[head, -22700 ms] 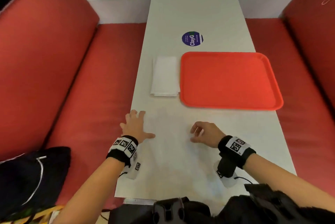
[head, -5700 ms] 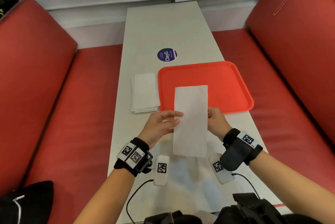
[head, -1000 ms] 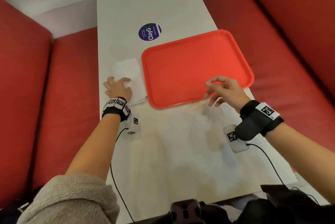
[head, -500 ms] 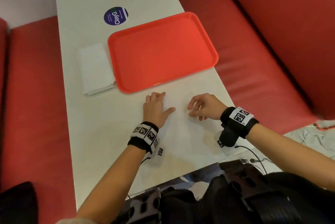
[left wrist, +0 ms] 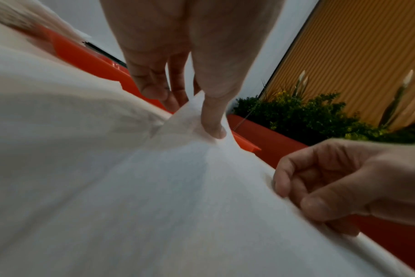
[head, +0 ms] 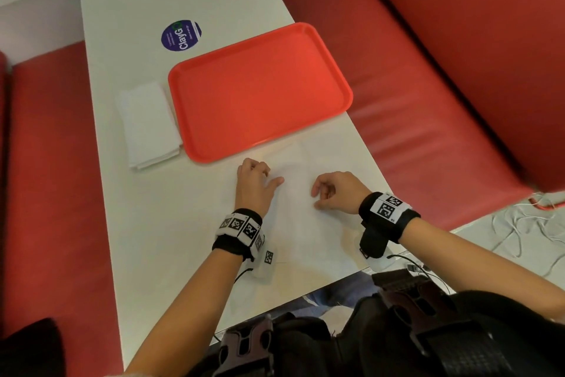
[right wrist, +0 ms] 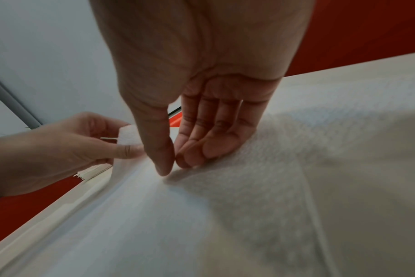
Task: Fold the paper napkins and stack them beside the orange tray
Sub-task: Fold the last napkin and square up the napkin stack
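An unfolded white napkin [head: 301,224] lies on the white table [head: 171,224] just in front of the orange tray [head: 260,92]. My left hand [head: 260,175] pinches a raised corner of the napkin [left wrist: 190,120] between thumb and fingers. My right hand [head: 318,196] pinches the napkin [right wrist: 225,187] a little to the right, thumb against curled fingers. A stack of folded napkins [head: 149,126] lies against the tray's left side. The tray holds nothing.
A round purple sticker [head: 181,36] is on the table behind the tray. Red bench seats [head: 428,120] run along both sides. A black bag [head: 27,346] lies at the lower left, and loose white cables [head: 526,220] on the floor at the right.
My left hand has come off the folded stack to the table in front of the tray. Both hands' fingers have curled and now pinch the unfolded napkin.
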`<move>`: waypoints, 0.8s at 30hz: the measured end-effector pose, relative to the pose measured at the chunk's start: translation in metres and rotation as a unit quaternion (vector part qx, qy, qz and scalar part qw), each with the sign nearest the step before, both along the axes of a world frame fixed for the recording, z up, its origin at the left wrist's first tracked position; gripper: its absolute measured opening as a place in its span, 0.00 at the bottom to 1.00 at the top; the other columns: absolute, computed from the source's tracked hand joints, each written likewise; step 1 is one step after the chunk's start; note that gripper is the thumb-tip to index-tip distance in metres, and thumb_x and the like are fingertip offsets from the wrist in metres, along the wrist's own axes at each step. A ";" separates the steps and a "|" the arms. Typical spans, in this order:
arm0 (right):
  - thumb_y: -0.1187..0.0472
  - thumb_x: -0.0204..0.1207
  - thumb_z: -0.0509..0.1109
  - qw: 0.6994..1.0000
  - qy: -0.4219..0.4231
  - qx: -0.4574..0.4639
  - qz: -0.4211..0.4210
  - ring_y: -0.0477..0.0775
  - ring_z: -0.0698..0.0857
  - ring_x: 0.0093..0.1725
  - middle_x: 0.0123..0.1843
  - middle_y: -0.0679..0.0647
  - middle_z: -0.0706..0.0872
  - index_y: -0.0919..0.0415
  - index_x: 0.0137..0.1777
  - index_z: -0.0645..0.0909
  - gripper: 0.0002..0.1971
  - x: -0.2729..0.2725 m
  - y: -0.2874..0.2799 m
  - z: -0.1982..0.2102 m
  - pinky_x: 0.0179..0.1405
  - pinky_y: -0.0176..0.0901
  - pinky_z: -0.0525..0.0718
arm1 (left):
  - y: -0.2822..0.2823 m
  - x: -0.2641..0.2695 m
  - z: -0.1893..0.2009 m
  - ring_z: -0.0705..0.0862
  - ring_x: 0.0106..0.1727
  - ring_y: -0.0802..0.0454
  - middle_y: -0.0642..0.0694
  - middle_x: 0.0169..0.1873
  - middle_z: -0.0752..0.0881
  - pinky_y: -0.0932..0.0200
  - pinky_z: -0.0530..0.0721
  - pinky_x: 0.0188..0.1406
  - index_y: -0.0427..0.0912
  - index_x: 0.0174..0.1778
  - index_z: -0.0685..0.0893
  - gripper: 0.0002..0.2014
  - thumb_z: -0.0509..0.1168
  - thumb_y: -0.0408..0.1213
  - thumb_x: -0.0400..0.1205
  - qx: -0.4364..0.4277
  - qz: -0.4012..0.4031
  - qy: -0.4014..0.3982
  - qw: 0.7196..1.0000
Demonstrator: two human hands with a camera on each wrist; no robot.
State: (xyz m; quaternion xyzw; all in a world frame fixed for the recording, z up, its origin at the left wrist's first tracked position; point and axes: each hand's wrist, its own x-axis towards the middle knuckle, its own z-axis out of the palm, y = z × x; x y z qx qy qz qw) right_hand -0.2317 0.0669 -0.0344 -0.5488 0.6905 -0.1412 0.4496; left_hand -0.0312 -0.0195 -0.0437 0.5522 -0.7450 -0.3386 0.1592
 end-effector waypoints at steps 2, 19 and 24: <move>0.54 0.68 0.81 1.000 0.000 -0.004 0.008 0.42 0.80 0.32 0.34 0.46 0.85 0.53 0.43 0.85 0.08 0.001 -0.001 0.003 0.40 0.39 0.76 | 0.000 0.001 0.010 0.74 0.42 0.49 0.48 0.37 0.76 0.57 0.74 0.43 0.38 0.39 0.81 0.13 0.77 0.42 0.76 0.014 0.010 0.038 0.999; 0.50 0.64 0.75 0.963 -0.036 -0.265 -0.032 0.43 0.77 0.31 0.30 0.44 0.80 0.47 0.39 0.74 0.11 0.031 -0.075 0.126 0.30 0.39 0.70 | -0.026 -0.011 0.138 0.90 0.46 0.37 0.32 0.44 0.90 0.48 0.88 0.49 0.25 0.48 0.82 0.19 0.65 0.43 0.83 0.126 0.047 0.448 0.884; 0.61 0.71 0.78 0.944 -0.176 -0.268 -0.077 0.41 0.87 0.43 0.45 0.46 0.88 0.59 0.52 0.84 0.11 0.020 -0.079 0.136 0.45 0.37 0.84 | -0.031 0.011 0.108 0.85 0.42 0.53 0.45 0.44 0.90 0.55 0.80 0.42 0.35 0.48 0.86 0.16 0.69 0.48 0.82 0.063 0.203 0.433 0.876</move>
